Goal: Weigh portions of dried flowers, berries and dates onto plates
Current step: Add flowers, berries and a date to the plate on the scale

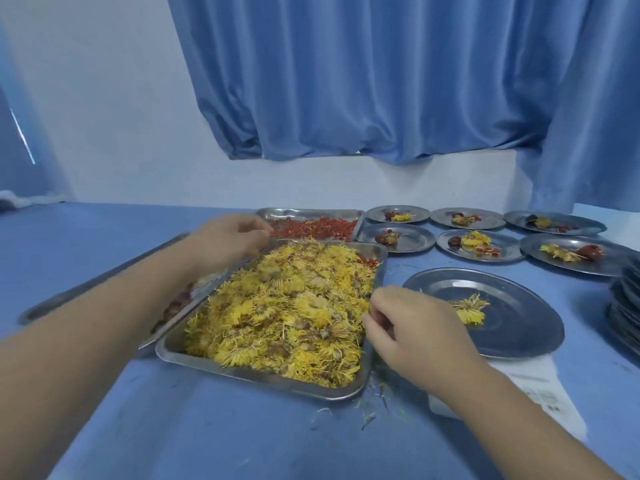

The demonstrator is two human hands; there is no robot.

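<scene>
A blue curtain is hanging behind a blue worktop. In the middle of the worktop a steel tray is sitting, heaped with yellow dried flowers. To its left a second tray is lying, mostly hidden by the left forearm, with dark red dates showing in it. Just behind the flower tray, a third tray is holding red berries.

The left hand is reaching over the flower tray's far left corner with fingers curled downward. The right hand is curling at the tray's right edge, fingertips among the flowers. Whether either hand is pinching anything cannot be told.

Right of the flower tray a round plate is resting on a white device and carrying one flower. A stack of plates is standing at the right edge. Six filled plates are lying in two rows at the back. Loose petals are scattering the worktop near the tray.
</scene>
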